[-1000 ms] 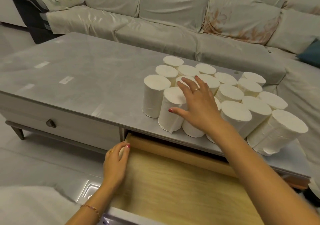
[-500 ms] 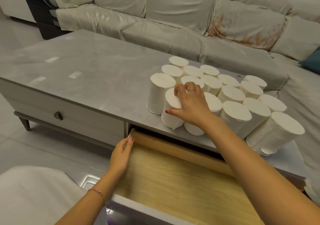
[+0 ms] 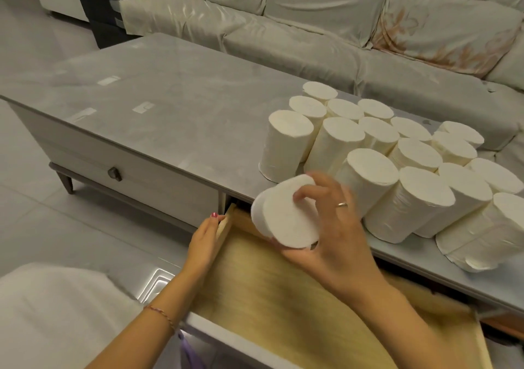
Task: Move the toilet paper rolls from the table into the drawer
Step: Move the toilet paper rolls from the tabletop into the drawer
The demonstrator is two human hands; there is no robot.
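One roll held above the open drawer

A toilet paper roll (image 3: 286,215) is gripped by the right hand (image 3: 334,227), fingers curled round it (tilted), over the drawer (image 3: 255,289); the drawer's side wall is touched by the left hand (image 3: 205,241), fingers together.

Cylindrical toilet paper rolls (image 3: 380,153): plain creamy white, unpatterned. Stone-look tabletop (image 3: 175,85): mottled grey, pale rectangular glare patches. Open wooden drawer (image 3: 255,292): yellow-tan, fine grain lines. Closed drawer front (image 3: 127,167): pale grey, dark knob (image 3: 114,173). Fabric sofa (image 3: 283,22): off-white, faded orange floral print on one cushion (image 3: 442,25). Left hand (image 3: 204,241): pink-red nail polish.
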